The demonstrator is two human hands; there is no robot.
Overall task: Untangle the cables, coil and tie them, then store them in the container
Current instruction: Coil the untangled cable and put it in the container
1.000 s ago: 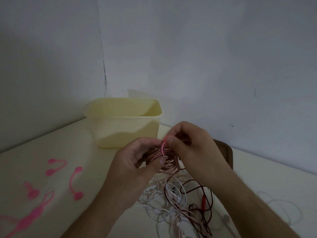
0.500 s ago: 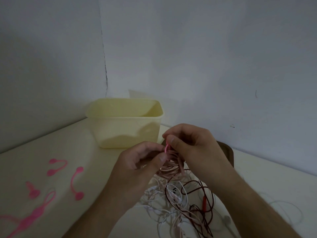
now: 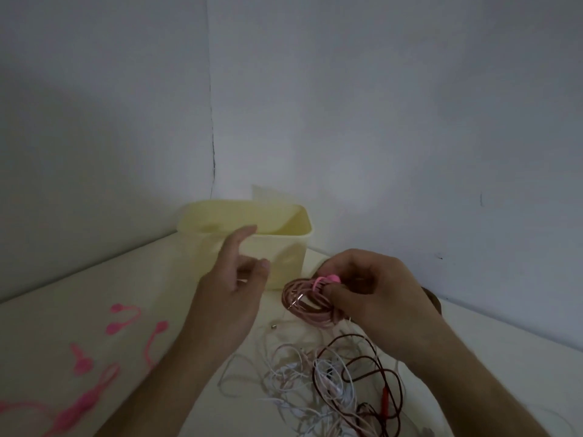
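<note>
We hold the coiled pink cable (image 3: pixel 307 302) in our right hand (image 3: pixel 375 294) alone, fingers pinching it at the pink tie (image 3: pixel 328 280) wrapped over the top of the loops, while our left hand (image 3: pixel 232 290) hangs free beside it, fingers loosely spread and gripping nothing, in front of the pale yellow container (image 3: pixel 277 244). We judge the coil tied or nearly so, and the drop into the container is what remains for it. The main risk is the tie: we cannot tell whether its end is properly locked, and if it is not, the loops could spring apart as we carry them over the rim. The metal plug end (image 3: pixel 295 300) pokes out across the coil and could snag. Below our right hand lies the tangled pile of white and dark red cables (image 3: pixel 334 380); whether a strand from it touches the coil we cannot tell, and any caught strand would drag the heap along. Spare pink ties (image 3: pixel 126 320) lie well apart on the table (image 3: pixel 94 288) to the left.
</note>
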